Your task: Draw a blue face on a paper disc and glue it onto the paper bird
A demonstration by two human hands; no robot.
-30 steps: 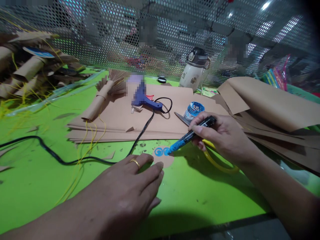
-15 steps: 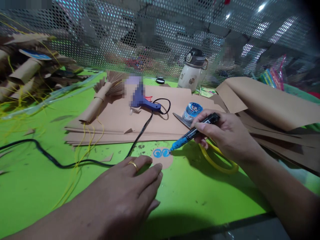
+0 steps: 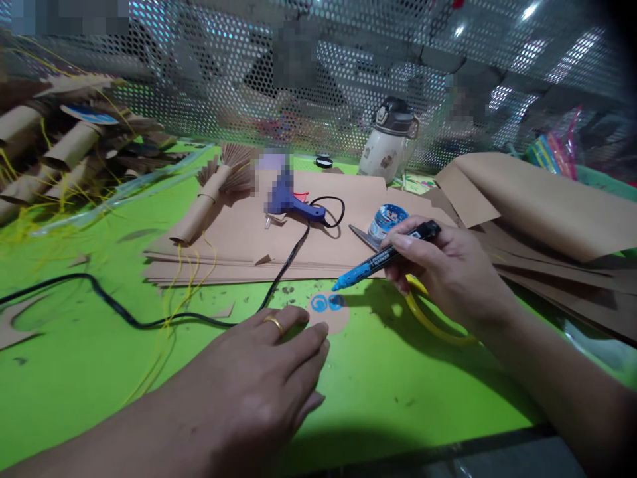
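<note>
My left hand (image 3: 259,378) lies flat on the green table (image 3: 388,372), fingers spread, its fingertips holding down a small round brown paper piece (image 3: 329,315). Two blue circles are drawn on that piece. My right hand (image 3: 448,272) grips a blue marker (image 3: 381,259), whose tip hangs just above the paper piece, near the right-hand circle. Under my right hand lie yellow-handled scissors (image 3: 428,318).
A stack of brown paper sheets (image 3: 239,239) carries a blue glue gun (image 3: 293,199), a rolled paper fan (image 3: 209,196) and a small blue-lidded jar (image 3: 387,219). A black cord (image 3: 124,312) crosses the table. A white bottle (image 3: 388,143) stands by the mesh screen; more brown paper (image 3: 547,206) lies right.
The marker tip has lifted off the paper piece and now hovers slightly above it. My left hand has stayed in place on the piece.
</note>
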